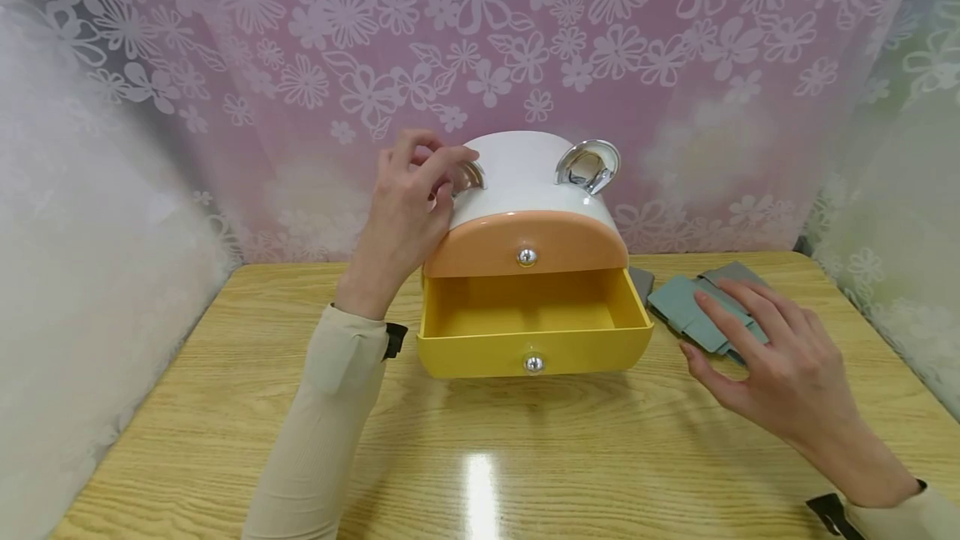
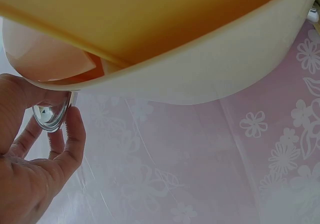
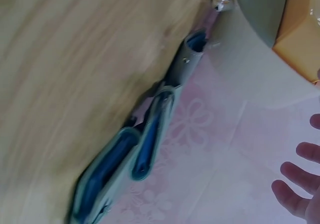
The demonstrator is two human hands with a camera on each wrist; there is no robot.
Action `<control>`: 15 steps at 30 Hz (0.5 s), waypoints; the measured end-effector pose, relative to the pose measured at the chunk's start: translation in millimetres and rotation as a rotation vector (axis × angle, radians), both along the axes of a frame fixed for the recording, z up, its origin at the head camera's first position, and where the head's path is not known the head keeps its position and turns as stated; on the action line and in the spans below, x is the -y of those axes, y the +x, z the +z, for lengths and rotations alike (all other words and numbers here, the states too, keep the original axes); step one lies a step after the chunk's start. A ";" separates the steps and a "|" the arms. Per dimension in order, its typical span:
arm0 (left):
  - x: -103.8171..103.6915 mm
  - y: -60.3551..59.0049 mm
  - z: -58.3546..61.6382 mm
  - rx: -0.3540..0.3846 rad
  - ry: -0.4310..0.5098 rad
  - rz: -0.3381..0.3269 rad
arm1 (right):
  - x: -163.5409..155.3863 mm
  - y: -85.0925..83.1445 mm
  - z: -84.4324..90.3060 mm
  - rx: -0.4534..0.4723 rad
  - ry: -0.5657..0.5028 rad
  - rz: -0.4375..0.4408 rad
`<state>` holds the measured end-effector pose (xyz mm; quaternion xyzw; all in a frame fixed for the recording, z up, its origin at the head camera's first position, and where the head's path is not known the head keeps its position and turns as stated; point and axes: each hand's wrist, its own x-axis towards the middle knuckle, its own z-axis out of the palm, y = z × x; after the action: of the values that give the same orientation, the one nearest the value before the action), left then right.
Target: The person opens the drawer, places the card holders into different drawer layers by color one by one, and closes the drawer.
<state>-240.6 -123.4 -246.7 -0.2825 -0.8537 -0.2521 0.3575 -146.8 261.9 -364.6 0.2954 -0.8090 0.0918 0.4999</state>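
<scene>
A small drawer box with a white rounded body [image 1: 519,169] stands on the table, its yellow lower drawer [image 1: 480,354] pulled out and bare inside. The orange upper drawer [image 1: 480,250] is closed. My left hand [image 1: 401,211] holds the silver ear [image 2: 49,115] on the box's left side between thumb and fingers. To the right, my right hand [image 1: 795,365] hovers with spread fingers by the folded green wallet-like cases [image 1: 678,300]; it grips nothing. In the right wrist view, the cases [image 3: 107,169] and the fingertips [image 3: 297,176] are apart.
A second silver ear [image 1: 588,167] rises from the box's right side. Grey cases [image 1: 735,273] lie behind the green ones, and another grey piece [image 1: 641,282] touches the box's right side in view. A flowered curtain [image 1: 487,40] hangs behind the wooden table [image 1: 225,373].
</scene>
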 end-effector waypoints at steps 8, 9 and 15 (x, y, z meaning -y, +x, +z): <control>0.1 0.4 -0.1 0.005 0.004 0.004 | -21.3 -10.4 -13.1 0.102 0.110 -0.022; 0.1 0.5 -0.1 0.007 0.003 0.005 | -24.0 -12.4 -14.9 0.117 0.127 -0.024; -0.1 -0.3 0.4 0.006 0.006 0.000 | -37.9 -19.9 -26.1 0.264 0.223 -0.067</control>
<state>-240.9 -123.2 -246.4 -0.2807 -0.8541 -0.2554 0.3556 -166.7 299.8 -390.8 0.3070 -0.8823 0.0228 0.3562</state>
